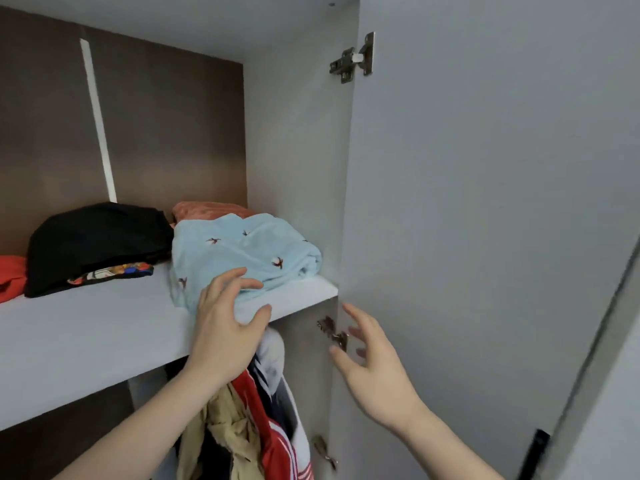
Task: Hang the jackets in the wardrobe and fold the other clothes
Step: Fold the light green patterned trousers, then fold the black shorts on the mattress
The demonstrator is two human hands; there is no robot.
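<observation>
I judge folded clothes are being shelved: my left hand (pixel 225 323) rests spread on the blue garment (pixel 242 251) on the shelf (pixel 86 327). My right hand (pixel 370 362) hovers wide, empty. Next, push the garment inward.

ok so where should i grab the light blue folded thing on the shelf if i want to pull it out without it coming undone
Take the light blue garment by its front edge, where it lies nearest the shelf lip, coming straight in from the front. The left hand is already there, open. Probably best to slide fingers flat under the whole fold and lift it, since it is soft and loosely bundled; pinching one layer would likely unfold it.
</observation>
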